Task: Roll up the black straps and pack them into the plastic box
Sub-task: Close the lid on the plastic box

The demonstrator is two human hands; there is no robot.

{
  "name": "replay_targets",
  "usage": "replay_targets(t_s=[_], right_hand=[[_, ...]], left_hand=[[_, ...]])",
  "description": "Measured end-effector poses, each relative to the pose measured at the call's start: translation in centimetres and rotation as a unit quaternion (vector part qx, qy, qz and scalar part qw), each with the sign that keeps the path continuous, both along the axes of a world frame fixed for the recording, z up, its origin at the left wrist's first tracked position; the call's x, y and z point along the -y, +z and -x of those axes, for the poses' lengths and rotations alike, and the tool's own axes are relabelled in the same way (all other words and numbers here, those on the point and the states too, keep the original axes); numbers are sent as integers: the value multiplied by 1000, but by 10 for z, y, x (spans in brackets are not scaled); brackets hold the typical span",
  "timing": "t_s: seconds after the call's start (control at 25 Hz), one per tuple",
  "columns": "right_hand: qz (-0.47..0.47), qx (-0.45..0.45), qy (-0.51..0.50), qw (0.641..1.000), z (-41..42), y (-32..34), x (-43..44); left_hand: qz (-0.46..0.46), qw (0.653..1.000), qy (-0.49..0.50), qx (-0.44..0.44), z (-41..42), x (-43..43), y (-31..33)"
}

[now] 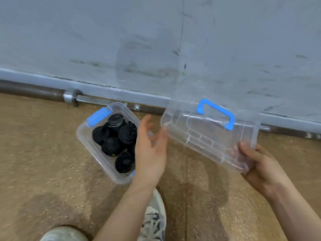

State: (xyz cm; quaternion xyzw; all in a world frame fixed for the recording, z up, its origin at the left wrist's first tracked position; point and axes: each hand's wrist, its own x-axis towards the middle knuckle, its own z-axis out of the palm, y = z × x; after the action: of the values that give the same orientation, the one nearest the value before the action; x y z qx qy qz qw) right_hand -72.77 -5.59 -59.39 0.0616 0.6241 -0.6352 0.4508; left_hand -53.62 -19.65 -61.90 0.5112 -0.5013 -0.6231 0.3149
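Progress: we judge the rolling and packing done; no loose strap in sight. What's left looks like putting the lid on and latching it.
Shoes (154,218): nearest to us, at the bottom edge, on the floor (43,162).
Left hand (149,150): palm turned right, fingers loosely spread and holding nothing. It hovers over the right edge of the box, reaching toward the lid.
Right hand (260,166): grips the lid's near right corner, thumb on top, the other fingers underneath, showing through the plastic.
Box (83,134): clear plastic, sitting on the floor with its top uncovered, left of both hands; blue latch (98,117) at its far end.
Rolled straps (111,145): black coils packed side by side inside the box, roughly six; we can't count exactly.
Lid (205,134): clear, held in the air and tilted, apart from the box; blue handle (216,113) on its far side.
Pipe (34,92): dark, running along the foot of the wall.
Wall (156,40): grey, scuffed, farthest back.
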Motion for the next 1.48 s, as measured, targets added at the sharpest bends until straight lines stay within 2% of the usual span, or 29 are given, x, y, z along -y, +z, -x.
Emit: replay_targets(t_s=[0.04,0.08,0.16,0.24,0.4,0.48,0.52,0.56,0.6,0.72,0.84,1.04,1.16,1.28,1.32,1.4,1.48], right_hand=[[2,7,23,1000,-22,-4,8],[7,23,48,999,-46,-7,18],[-13,52,99,994,-91,-25,36],[-72,49,148,985,-123,-40,55],[-179,-22,318,931,-153,-69,84],[-198,-54,337,919,-162,-82,98],[-208,-74,337,915,-165,-91,104],[-219,-90,335,912,-166,-96,109],[-232,-107,340,905,-167,-100,112],[-256,-139,364,884,-164,-104,112],[-232,-105,328,910,-158,-103,113],[-239,-222,360,874,-141,-115,131],[-234,-242,373,864,-138,-119,140],[-206,-204,342,894,-137,-117,137],[-188,-173,313,915,-136,-117,135],[-167,-142,266,939,-133,-124,127],[-197,-135,264,934,-131,-130,123]], left_hand=[[-79,992,60,-79,-12,18,9],[-124,979,110,-119,-27,36,16],[-127,975,159,-91,-64,68,16],[-98,982,159,4,-96,95,7],[-49,976,63,203,-128,151,-39],[8,950,1,312,-134,171,-69],[39,924,-34,378,-135,177,-81],[60,907,-52,414,-136,181,-91],[61,904,-56,419,-136,183,-96],[85,901,-66,421,-141,179,-95],[76,894,-48,438,-164,156,-90],[-1,901,-32,433,-208,86,-83],[19,895,1,445,-211,62,-80],[14,892,18,452,-211,67,-81],[-16,903,38,428,-210,69,-82],[-131,939,131,289,-204,69,-79],[-232,936,215,154,-201,71,-81]])
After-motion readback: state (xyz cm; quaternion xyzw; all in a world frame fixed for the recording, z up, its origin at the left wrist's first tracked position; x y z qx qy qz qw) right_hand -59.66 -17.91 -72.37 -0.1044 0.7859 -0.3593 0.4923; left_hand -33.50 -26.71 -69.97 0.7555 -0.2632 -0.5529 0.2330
